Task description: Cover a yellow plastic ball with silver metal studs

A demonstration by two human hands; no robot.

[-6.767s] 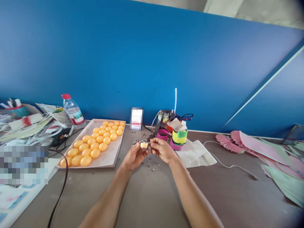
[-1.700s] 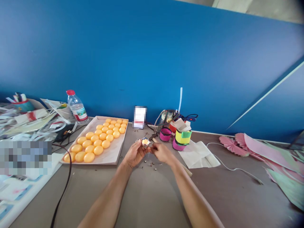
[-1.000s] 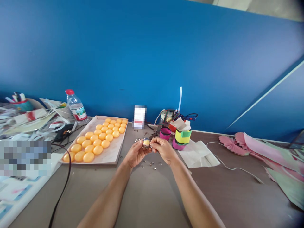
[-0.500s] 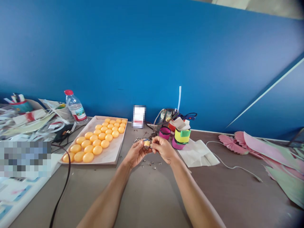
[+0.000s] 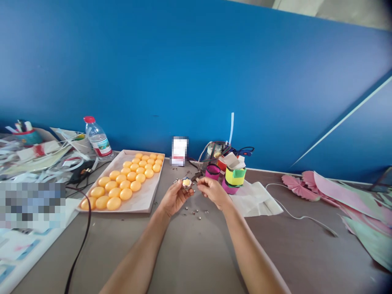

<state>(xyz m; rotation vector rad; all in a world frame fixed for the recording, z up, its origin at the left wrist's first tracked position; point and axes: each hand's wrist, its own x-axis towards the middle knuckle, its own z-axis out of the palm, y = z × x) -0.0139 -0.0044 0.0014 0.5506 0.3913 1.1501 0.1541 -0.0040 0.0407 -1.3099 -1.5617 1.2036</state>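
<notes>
My left hand [image 5: 173,199] is closed round a small orange ball [image 5: 186,183] with shiny metal-looking pieces around its sides. An orange patch of the ball faces up. Just to its right, my right hand [image 5: 212,192] has thumb and forefinger in a pinch, a little apart from the ball. Whatever may be in that pinch is too small to make out. Several small shiny metal pieces [image 5: 199,218] lie loose on the grey table [image 5: 196,253] below the hands. More small pieces [image 5: 176,181] lie behind my left hand.
At left, a shallow white tray [image 5: 154,192] holds rows of orange balls, with a water bottle [image 5: 101,141] behind it. Fabric rings [image 5: 234,176], white paper [image 5: 260,200] and a jar among wires stand right. Pink paper fans [image 5: 298,188] lie far right; a dark cable [image 5: 88,220] crosses the left.
My right hand has drawn slightly right, away from the ball. In my left hand the ball is turned a little, showing more of its shiny pieces.
</notes>
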